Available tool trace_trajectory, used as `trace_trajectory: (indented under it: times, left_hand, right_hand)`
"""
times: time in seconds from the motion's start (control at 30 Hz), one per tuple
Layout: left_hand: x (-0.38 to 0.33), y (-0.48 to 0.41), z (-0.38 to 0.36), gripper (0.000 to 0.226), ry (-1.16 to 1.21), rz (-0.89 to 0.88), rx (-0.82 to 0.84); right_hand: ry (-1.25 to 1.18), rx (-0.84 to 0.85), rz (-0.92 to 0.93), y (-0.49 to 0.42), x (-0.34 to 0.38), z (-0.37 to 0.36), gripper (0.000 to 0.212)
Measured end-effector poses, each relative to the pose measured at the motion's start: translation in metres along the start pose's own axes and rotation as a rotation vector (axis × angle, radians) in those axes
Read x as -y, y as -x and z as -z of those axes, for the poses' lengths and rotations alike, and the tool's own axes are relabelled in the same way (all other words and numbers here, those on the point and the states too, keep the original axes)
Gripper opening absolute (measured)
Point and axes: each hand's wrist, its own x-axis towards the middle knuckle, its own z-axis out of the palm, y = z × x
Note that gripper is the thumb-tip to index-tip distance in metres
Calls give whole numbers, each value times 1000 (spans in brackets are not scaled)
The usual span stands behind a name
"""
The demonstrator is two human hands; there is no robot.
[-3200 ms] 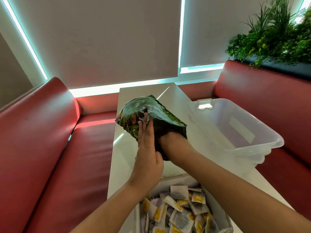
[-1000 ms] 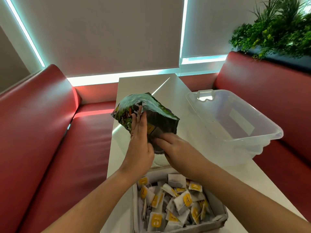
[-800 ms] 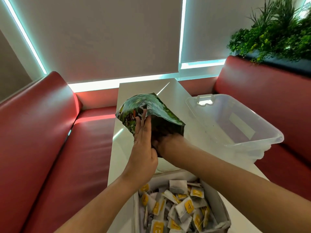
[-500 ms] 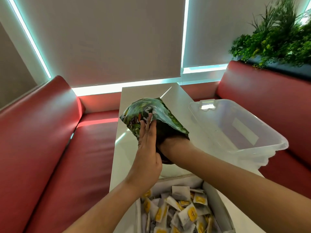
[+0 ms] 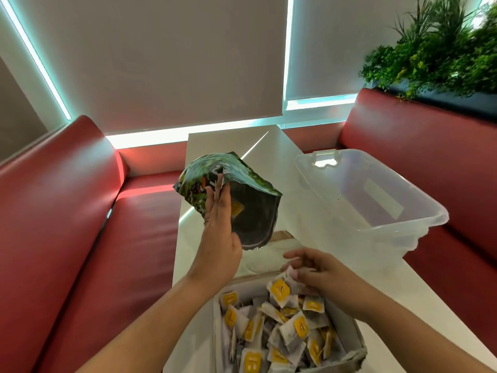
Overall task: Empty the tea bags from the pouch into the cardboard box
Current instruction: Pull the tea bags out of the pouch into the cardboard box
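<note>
My left hand (image 5: 219, 232) holds the green printed pouch (image 5: 242, 184) up over the table, mouth facing me and open; one yellow-tagged tea bag shows inside its dark interior. My right hand (image 5: 313, 267) is out of the pouch, low over the far edge of the cardboard box (image 5: 356, 337), its fingers closed on a few tea bags (image 5: 291, 285). The box at the near table edge is heaped with several white tea bags (image 5: 285, 327) with yellow tags.
A clear plastic bin (image 5: 376, 200) stands empty on the right of the white table (image 5: 274, 149). Red bench seats (image 5: 75, 224) run along both sides and the far end. A green plant (image 5: 435, 49) sits behind the right bench.
My right hand has come out of the pouch and dropped to the box with tea bags. The left hand keeps holding the pouch, now with its open mouth visible.
</note>
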Motion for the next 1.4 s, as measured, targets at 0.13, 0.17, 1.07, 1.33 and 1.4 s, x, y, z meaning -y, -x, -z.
trace_trajectory:
  times: [0.13,0.17,1.07,1.33,1.4]
  left_hand:
    - [-1,2,-1,92,7,1,9]
    - [-2,2,-1,92,9,0,9]
    - [-24,6,3,95,97,65,93]
    - [-13,3,2,96,64,80,89]
    - [-10,1,4,98,50,80,88]
  right_hand:
    - [394,-153,8,1,-23,2,27]
    - [415,-200,54,1,-19,1,27]
    - [1340,241,-67,-124,83,-40,67]
    - [1135,26,262,-85,89,-40,32]
    - [1079,-65,414,-70,78,-38,36]
